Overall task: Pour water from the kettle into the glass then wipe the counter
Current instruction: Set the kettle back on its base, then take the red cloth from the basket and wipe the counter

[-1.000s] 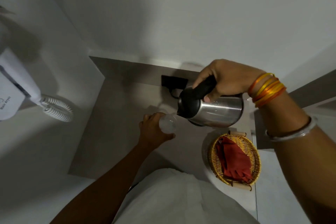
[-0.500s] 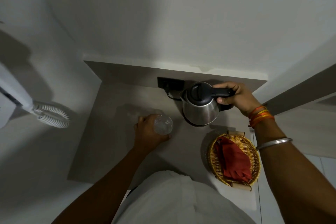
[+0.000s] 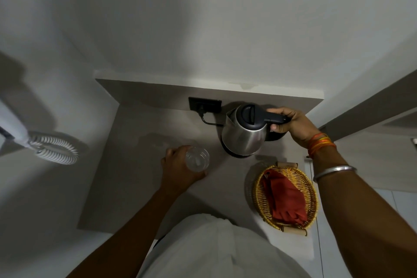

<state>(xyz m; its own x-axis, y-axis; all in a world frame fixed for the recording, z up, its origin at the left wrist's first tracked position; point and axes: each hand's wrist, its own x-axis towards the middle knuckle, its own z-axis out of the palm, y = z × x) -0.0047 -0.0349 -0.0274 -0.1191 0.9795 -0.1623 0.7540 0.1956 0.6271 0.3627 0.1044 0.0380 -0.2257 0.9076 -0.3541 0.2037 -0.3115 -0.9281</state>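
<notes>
A steel kettle (image 3: 244, 136) with a black lid stands upright on its base at the back of the grey counter (image 3: 126, 187). My right hand (image 3: 291, 125) grips its black handle from the right. A clear glass (image 3: 197, 160) stands on the counter to the kettle's left, and my left hand (image 3: 177, 168) is wrapped around it. A red cloth (image 3: 285, 197) lies folded in a wicker basket (image 3: 313, 201) at the counter's right front.
A black wall socket (image 3: 204, 104) with the kettle's cord sits behind the kettle. A white hair dryer with a coiled cord (image 3: 55, 150) hangs on the left wall. White walls close in the counter at left and back.
My right hand has brought the kettle back from its tilt over the glass and set it upright on its base. My left hand stays on the glass.
</notes>
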